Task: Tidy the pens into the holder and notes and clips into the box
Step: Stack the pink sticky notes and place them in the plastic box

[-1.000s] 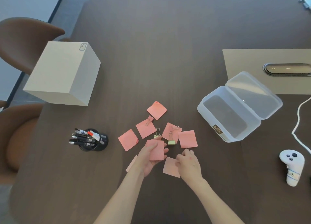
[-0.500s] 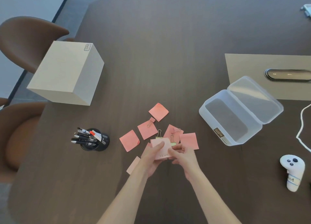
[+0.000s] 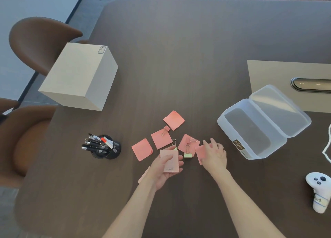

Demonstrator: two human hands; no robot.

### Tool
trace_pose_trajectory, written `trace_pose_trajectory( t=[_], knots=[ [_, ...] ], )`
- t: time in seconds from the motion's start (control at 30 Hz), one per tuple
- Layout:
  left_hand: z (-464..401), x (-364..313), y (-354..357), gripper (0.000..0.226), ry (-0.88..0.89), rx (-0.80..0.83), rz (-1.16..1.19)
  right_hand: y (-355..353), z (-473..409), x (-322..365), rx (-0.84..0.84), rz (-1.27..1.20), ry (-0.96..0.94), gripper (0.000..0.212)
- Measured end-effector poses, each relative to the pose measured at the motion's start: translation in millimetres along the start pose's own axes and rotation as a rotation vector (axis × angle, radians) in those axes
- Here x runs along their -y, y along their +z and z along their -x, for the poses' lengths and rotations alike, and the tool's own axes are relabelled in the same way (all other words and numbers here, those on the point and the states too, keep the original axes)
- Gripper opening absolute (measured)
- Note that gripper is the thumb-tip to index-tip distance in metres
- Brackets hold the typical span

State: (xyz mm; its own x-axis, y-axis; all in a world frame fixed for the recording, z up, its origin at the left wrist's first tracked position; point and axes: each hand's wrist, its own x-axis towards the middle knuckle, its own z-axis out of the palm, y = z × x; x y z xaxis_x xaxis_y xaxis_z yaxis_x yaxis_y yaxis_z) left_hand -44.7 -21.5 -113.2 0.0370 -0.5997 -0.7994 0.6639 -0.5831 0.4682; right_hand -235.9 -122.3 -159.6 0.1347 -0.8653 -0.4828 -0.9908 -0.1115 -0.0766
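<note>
My left hand (image 3: 163, 173) holds a small stack of pink sticky notes (image 3: 170, 160) face down above the table. My right hand (image 3: 214, 154) lies flat on another pink note (image 3: 200, 152), fingers spread over it. Several more pink notes lie loose on the dark table, one of them at the far end (image 3: 173, 120) and one at the left (image 3: 142, 149). Gold binder clips (image 3: 187, 154) sit among them. The clear plastic box (image 3: 250, 130) stands open at the right, nothing inside. A black holder (image 3: 109, 150) full of pens (image 3: 95, 144) stands at the left.
A beige closed box (image 3: 78, 75) sits at the far left. A white controller (image 3: 318, 191) and a white cable (image 3: 327, 148) lie at the right edge. A beige mat (image 3: 279, 73) with an oval device (image 3: 311, 84) lies behind the plastic box. Brown chairs (image 3: 37, 42) surround the table.
My right hand took a note from the table, added it to the stack in my left hand, then moved right onto another note. The left hand keeps the stack.
</note>
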Motion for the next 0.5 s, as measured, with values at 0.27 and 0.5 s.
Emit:
trace_pose_trajectory(
  t=[0.27, 0.5],
  knots=[
    [4.1, -0.4, 1.0, 0.031, -0.008, -0.008, 0.005, -6.5, 1.9, -12.2, -0.011, 0.047, 0.042, 0.021],
    [13.6, -4.5, -0.6, 0.048, 0.054, -0.018, -0.084, -59.7, 39.6, 12.3, 0.423, -1.106, -0.152, 0.013]
  ],
)
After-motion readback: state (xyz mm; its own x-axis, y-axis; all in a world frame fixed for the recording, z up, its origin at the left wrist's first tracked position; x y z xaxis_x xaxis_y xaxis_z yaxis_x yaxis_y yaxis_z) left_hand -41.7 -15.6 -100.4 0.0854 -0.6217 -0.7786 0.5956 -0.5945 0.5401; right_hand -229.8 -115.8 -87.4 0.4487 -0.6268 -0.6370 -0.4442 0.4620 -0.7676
